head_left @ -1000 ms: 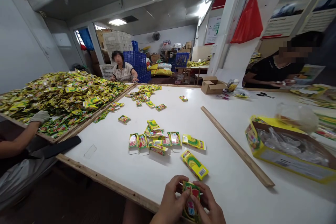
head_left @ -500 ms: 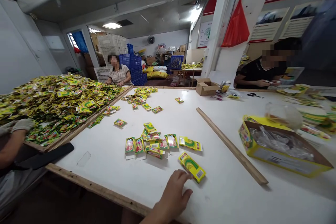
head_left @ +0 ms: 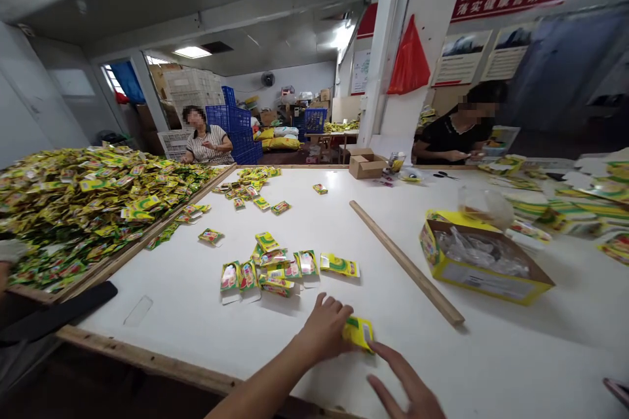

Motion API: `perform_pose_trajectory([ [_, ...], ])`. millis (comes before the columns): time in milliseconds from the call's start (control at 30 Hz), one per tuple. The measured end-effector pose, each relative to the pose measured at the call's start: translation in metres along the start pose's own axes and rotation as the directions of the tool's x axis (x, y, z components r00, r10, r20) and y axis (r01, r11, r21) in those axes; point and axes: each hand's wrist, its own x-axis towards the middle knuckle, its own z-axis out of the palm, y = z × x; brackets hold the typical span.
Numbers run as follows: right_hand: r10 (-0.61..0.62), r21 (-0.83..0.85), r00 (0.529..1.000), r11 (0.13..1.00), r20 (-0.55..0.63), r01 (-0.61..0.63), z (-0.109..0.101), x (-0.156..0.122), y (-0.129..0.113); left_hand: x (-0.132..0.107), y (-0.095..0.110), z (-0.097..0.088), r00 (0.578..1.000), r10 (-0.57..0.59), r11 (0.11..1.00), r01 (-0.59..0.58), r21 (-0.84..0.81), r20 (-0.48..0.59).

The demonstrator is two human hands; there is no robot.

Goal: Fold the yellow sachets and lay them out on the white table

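Observation:
On the white table, my left hand point(head_left: 328, 328) is closed over the left end of a small yellow-and-green carton point(head_left: 360, 332), hiding that part. From the lower right comes my right hand point(head_left: 411, 387), its index finger and thumb spread apart and the fingertip at the carton's right corner. A similar yellow carton point(head_left: 340, 265) lies flat just beyond my left hand. Left of it is a loose cluster of small cartons, some with open flaps, among them a green-edged carton point(head_left: 248, 275) lying face up.
A heap of packets point(head_left: 98, 190) fills the left side behind a wooden edge strip. A wooden bar point(head_left: 405, 262) lies on the table, left of a yellow box point(head_left: 484, 278) of clear plastic bags. Two people point(head_left: 209, 141) point(head_left: 455, 131) sit across the table.
My left hand has moved onto the yellow carton and closed over it. My right hand has come into view beside it. The view has turned right, so everything sits further left.

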Motion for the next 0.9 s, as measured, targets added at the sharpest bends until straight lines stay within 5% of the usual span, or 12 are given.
perform_pose_trajectory([
  [67,-0.081,-0.137,0.995,0.987,0.058,0.088,0.028,0.014,-0.001,-0.012,0.005,0.002,1.0,-0.018,0.999,0.018,-0.047,-0.002],
  [167,-0.045,-0.27,0.981,0.958,0.188,0.095,0.05,0.026,0.0,-0.031,0.005,0.001,0.997,-0.083,0.981,0.082,-0.174,0.001],
  [333,0.092,-0.314,0.883,0.947,0.46,0.065,0.039,0.029,-0.006,-0.058,-0.003,-0.007,0.976,-0.216,0.883,0.193,-0.428,-0.005],
  [433,0.108,-0.328,0.874,0.943,0.474,0.062,0.029,0.027,-0.007,-0.069,-0.006,-0.006,0.967,-0.256,0.835,0.227,-0.501,0.01],
  [600,0.124,-0.347,0.927,0.938,0.355,0.008,0.022,0.027,-0.011,-0.078,-0.011,0.003,0.939,-0.341,0.717,0.228,-0.659,-0.046],
  [667,0.119,-0.271,0.953,0.962,0.279,-0.041,0.022,0.028,-0.016,-0.08,-0.013,0.005,0.924,-0.374,0.655,0.202,-0.729,-0.079],
  [767,0.139,0.063,0.962,0.985,0.237,-0.158,0.025,0.028,-0.028,-0.078,-0.01,0.006,0.911,-0.402,0.524,0.147,-0.839,-0.092],
  [900,0.171,0.475,0.931,0.821,0.322,-0.315,0.033,0.028,-0.045,-0.07,0.007,0.005,0.92,-0.381,0.423,0.086,-0.902,-0.09],
])
